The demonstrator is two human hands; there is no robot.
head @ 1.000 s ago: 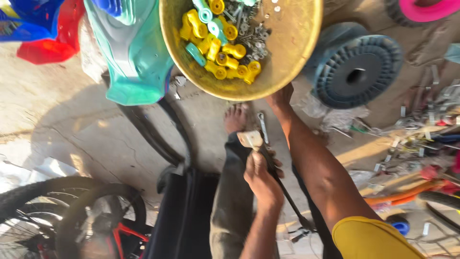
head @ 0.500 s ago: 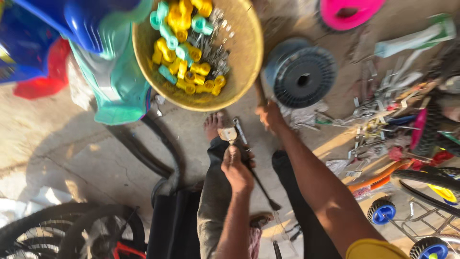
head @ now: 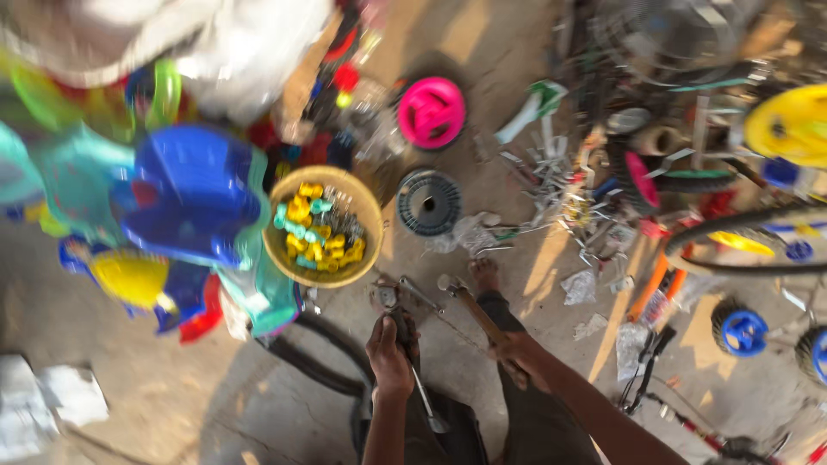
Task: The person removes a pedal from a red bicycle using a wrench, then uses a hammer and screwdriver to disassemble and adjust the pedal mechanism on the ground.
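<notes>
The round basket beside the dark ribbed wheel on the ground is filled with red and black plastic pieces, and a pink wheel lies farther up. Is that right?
Not quite. In the head view the round basket holds yellow and teal plastic pieces, not red and black ones. The rest stands: it sits beside the dark ribbed wheel on the ground, and the pink wheel lies farther up.

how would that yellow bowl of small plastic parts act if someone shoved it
The yellow bowl looks round-bottomed and thin, so it would probably slide or rock. Its loose yellow and teal parts are heaped high, so they would likely shift or spill.
</notes>
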